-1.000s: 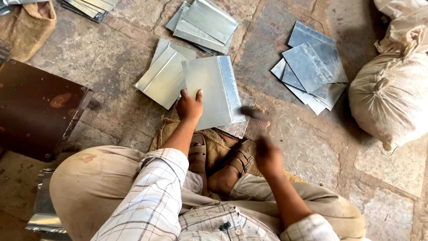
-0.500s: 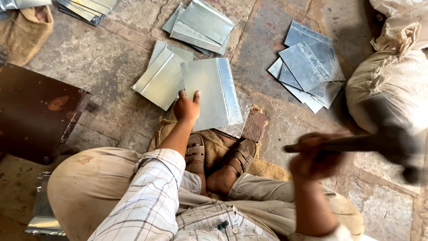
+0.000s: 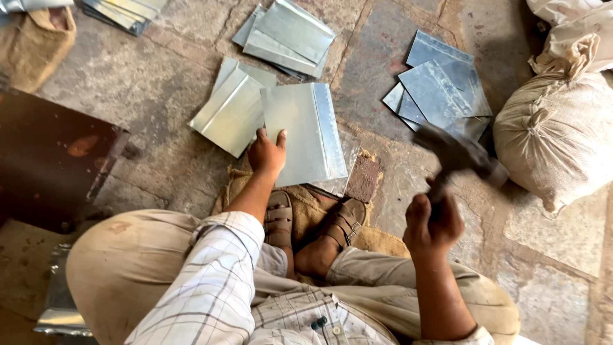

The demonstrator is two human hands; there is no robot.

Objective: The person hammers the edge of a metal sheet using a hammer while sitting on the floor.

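Observation:
My left hand [image 3: 267, 152] presses flat on the near edge of a shiny metal sheet [image 3: 305, 131] with a folded right edge, lying on the stone floor in front of my sandalled feet. My right hand [image 3: 433, 223] is raised at the right, gripping the handle of a hammer [image 3: 461, 156] whose dark, motion-blurred head points up and right. A small rusty block [image 3: 364, 179] sits just right of the sheet, on a burlap mat [image 3: 319, 204].
More metal sheets lie around: one [image 3: 228, 112] left of the held sheet, a stack [image 3: 287, 35] beyond it, another pile [image 3: 440, 86] at the right. Stuffed burlap sacks [image 3: 562, 134] stand at the right. A dark rusty plate [image 3: 45, 153] lies at the left.
My right hand swung the hammer up from the block near the sheet to the right, then brought it closer in. My left hand stayed on the sheet.

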